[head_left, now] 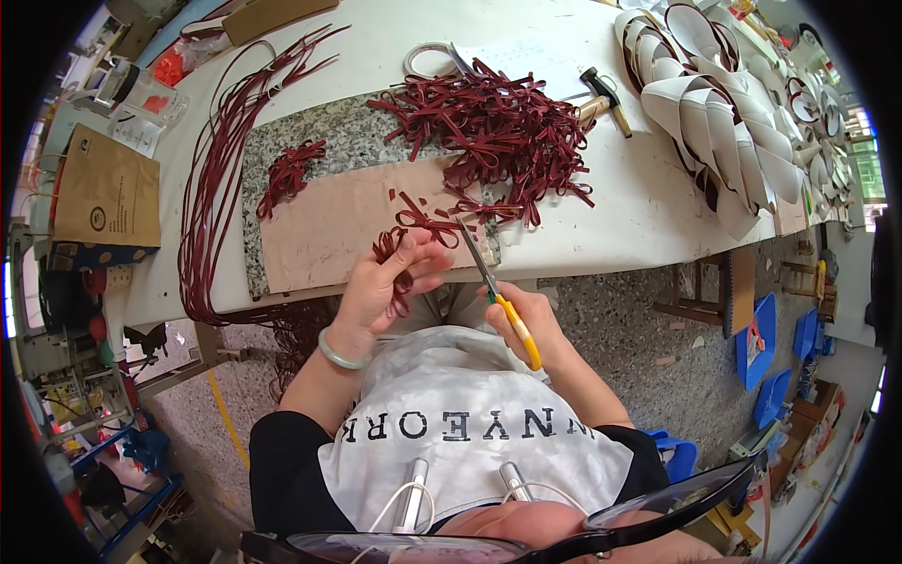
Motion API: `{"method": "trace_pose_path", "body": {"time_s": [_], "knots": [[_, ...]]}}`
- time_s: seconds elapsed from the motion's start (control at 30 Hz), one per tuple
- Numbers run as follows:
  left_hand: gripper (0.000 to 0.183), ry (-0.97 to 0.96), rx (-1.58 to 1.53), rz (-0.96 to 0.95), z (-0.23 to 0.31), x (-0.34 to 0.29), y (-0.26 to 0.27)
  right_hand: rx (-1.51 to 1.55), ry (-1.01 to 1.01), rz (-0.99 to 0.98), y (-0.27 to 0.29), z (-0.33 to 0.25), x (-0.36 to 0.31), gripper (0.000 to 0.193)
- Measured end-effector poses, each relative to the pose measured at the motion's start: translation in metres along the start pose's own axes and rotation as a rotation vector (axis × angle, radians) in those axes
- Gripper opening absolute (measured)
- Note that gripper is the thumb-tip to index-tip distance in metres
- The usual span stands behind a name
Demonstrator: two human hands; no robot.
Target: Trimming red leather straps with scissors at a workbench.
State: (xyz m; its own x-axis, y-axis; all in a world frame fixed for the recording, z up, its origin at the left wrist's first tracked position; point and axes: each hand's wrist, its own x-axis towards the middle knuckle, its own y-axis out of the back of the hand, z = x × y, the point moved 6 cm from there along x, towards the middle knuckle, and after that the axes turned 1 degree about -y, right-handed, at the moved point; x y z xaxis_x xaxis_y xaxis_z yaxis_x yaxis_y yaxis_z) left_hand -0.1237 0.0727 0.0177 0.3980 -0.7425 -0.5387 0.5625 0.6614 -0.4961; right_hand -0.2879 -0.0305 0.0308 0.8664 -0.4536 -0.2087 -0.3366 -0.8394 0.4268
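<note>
My left hand (pixel 395 273) is closed on dark red ribbon bows (pixel 406 303), which hang from the fingers and palm. One bow (pixel 427 219) sticks up past the fingertips, over the front of a pinkish board (pixel 319 235). My right hand (pixel 528 320) grips yellow-handled scissors (pixel 482 258), whose blades point up and left, their tips close to that bow's right side. Small red ribbon scraps lie on the board around it. Behind the scissors is a large heap of dark red bows (pixel 517 132). A smaller bunch of bows (pixel 289 177) lies at the board's left.
Under the board lies a speckled stone slab (pixel 348 122). Long red strips (pixel 221 179) hang over the table's left front edge. Behind the heap are a tape roll (pixel 430 61) and a hammer (pixel 609 101). Stacked white curved pieces (pixel 719 141) stand right; a brown paper bag (pixel 108 193) left.
</note>
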Motion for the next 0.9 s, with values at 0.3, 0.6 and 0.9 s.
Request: {"method": "trace_pose_path", "body": {"time_s": [0.3, 0.6, 0.9], "knots": [[0.018, -0.196, -0.131, -0.050, 0.009, 0.007, -0.021, 0.106, -0.098, -0.035, 0.001, 0.011, -0.013, 0.048], [0.016, -0.138, 0.203, -0.154, -0.005, 0.003, -0.021, -0.121, -0.061, -0.056, -0.002, 0.014, -0.005, 0.064], [0.015, -0.088, 0.179, -0.135, -0.006, 0.000, -0.026, -0.082, -0.024, -0.021, 0.002, 0.008, -0.003, 0.057]]}}
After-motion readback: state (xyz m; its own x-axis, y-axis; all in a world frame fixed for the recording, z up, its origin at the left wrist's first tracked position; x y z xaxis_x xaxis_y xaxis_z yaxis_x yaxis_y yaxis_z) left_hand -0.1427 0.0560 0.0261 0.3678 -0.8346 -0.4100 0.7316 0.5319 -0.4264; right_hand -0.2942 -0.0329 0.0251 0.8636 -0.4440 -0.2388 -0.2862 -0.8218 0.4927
